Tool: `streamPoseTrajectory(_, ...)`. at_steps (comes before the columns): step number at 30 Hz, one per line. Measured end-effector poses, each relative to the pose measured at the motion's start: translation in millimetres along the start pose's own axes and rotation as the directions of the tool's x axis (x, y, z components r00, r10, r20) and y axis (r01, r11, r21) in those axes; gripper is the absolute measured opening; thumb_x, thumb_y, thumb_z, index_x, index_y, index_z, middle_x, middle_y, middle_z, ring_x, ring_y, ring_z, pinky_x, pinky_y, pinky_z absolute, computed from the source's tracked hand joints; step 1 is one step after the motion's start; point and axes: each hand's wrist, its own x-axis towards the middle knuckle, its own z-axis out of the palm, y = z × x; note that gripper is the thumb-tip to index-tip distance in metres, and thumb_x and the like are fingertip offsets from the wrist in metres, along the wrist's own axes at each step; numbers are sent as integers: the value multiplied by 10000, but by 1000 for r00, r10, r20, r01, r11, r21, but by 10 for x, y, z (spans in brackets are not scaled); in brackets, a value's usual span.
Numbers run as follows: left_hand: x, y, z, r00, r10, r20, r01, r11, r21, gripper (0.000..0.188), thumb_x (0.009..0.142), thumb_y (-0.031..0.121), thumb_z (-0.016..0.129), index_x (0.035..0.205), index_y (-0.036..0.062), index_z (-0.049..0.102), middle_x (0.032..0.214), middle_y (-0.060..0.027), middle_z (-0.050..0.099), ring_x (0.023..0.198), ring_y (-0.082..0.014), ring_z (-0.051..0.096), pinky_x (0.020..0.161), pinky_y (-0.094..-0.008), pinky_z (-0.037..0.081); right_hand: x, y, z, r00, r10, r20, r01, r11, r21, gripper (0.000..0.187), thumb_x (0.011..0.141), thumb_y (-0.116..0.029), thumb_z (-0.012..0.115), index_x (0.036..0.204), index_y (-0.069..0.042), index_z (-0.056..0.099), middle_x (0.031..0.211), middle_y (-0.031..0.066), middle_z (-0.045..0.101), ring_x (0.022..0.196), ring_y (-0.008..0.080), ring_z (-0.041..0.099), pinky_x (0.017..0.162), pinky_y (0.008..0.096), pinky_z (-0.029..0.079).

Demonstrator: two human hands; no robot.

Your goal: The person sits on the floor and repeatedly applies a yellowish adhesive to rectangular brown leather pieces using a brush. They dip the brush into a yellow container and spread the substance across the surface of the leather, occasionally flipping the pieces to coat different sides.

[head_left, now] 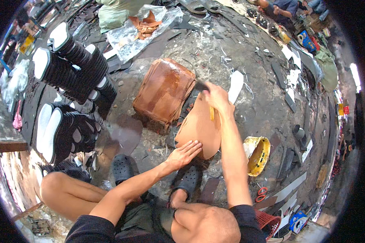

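The tan sheet [199, 131] lies just right of the stack [164, 91]; left hand [185, 155] flat on its near-left edge, right hand [217, 98], well apart, closed around a dark tool [200, 86] at its far edge. Floor [267, 111] opens rightward.

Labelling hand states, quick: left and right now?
Left hand: open, flat on the tan sheet.
Right hand: closed, holding a dark tool.

Left hand [184, 156] lies flat, right hand [218, 98] curled.
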Motion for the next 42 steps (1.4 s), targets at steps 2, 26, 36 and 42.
streamPoseTrajectory(2,-76,-23,-18,1000,-22,17,22,1000,7,626,862,141,541,1471,38,436,1560,-114,406,1459,-253,369,1208,-398,314,109,-358,87,867,-255,428,257,965,54,308,838,-187,631,1136,-208,705,962,195,713,850,357,704,751,467,560)
streamPoseTrajectory(26,-97,753,134,962,-69,265,195,851,-487,355,833,127,579,1169,37,650,1180,-184,660,1106,-355,629,905,-464,535,-1754,-958,287,914,-401,69,404,914,-39,294,855,-176,571,1128,-200,679,999,7,706,927,226,671,736,407,545)
streamPoseTrajectory(36,363,472,-74,993,-99,-69,89,986,-139,614,836,96,584,1435,38,464,1525,-143,447,1358,-273,505,837,-329,598,-1519,-633,-989,973,-75,-216,189,798,572,450,732,136,640,1134,-58,694,1148,126,727,1115,261,690,937,338,544)
streamPoseTrajectory(42,272,218,186,982,-180,-56,181,983,15,625,838,58,564,1449,3,442,1532,-122,440,1423,-285,419,823,-314,606,-574,245,-239,948,-318,21,260,809,527,528,670,137,531,1049,-142,771,1116,97,734,1179,272,648,1021,342,499)
